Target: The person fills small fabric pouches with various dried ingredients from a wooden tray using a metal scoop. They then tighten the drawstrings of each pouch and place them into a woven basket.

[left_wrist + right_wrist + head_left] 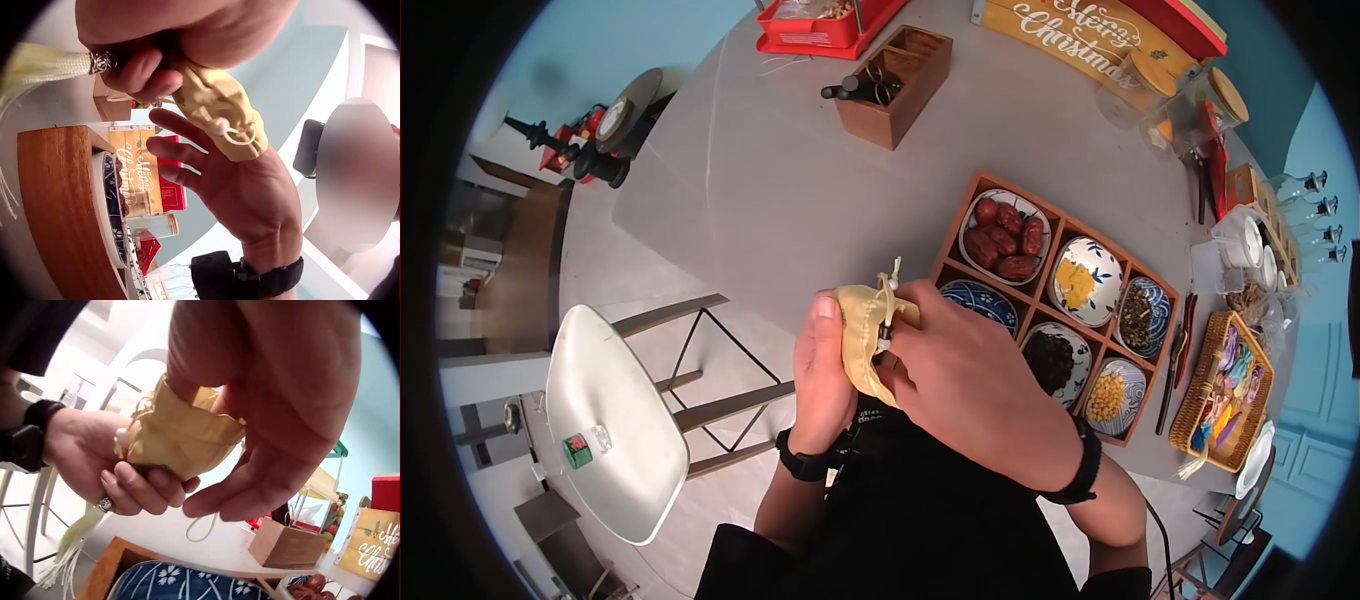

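Observation:
A small yellow drawstring pouch (862,335) is held above the table's front edge by my left hand (820,370), its fingers curled under and around the pouch. My right hand (980,380) is over the mouth. In the right wrist view, the right thumb and a finger reach into the opening of the pouch (181,434), their tips hidden; whether they pinch anything cannot be told. The other right fingers extend outside it. Beaded cords hang from the cloth, and a pale tassel (81,534) with a metal cap dangles below my left hand.
Right of the hands sits a divided wooden tray (956,222) with bowls of red dates (1005,240), yellow bits and dark pieces. Beyond are a wooden caddy (880,125), a Christmas sign (1080,50) and glass jars. A wicker basket (1188,420) of tassels lies far right; a white chair (620,430) stands left.

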A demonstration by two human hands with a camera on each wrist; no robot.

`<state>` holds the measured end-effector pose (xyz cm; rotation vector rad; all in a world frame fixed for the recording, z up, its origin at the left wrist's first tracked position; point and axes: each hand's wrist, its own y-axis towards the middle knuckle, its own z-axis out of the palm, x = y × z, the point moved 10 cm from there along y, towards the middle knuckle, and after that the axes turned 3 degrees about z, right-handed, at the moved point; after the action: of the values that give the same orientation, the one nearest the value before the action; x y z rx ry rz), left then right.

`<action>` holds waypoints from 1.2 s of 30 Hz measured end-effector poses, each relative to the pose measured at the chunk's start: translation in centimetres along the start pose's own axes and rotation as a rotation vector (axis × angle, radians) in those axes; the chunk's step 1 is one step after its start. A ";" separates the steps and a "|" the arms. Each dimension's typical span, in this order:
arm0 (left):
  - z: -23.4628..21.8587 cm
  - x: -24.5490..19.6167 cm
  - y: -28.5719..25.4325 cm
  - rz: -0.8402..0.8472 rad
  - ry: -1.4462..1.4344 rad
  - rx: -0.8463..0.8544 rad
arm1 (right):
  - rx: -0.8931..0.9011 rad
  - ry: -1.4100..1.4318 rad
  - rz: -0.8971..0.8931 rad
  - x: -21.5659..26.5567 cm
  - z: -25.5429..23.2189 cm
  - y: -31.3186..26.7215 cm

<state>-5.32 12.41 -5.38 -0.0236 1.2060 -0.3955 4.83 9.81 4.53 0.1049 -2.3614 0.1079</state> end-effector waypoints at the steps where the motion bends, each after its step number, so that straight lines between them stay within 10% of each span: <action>1: -0.2 0.1 0.1 0.002 0.004 -0.019 | -0.001 -0.001 0.003 0.0 0.1 0.0; 8: -1.5 0.8 0.3 -0.184 -0.208 -0.201 | -0.308 0.095 0.039 -1.8 -6.4 -0.7; 11: -1.1 0.7 1.0 -0.078 -0.365 0.153 | -0.420 -0.069 0.267 -8.2 -9.4 0.7; 17: 0.7 0.7 0.8 -0.090 -0.424 0.323 | -0.441 -0.359 0.343 -13.4 -8.4 1.3; 22: -0.8 2.4 1.0 -0.151 -0.386 0.093 | -0.494 -0.073 0.261 -5.8 -9.9 0.0; 26: 0.0 0.8 0.8 -0.166 -0.234 -0.047 | -0.268 -0.047 -0.168 3.3 -6.3 -0.7; 34: 0.0 0.9 0.8 -0.081 -0.245 0.048 | -0.069 -0.056 0.041 -0.3 0.2 1.1; 36: -0.4 1.3 0.9 -0.094 -0.210 0.065 | -0.223 -0.030 -0.137 0.6 -0.1 0.8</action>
<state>-5.05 12.95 -6.91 -0.0645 0.9863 -0.5016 4.37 10.58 5.04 0.1605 -2.3709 -0.2246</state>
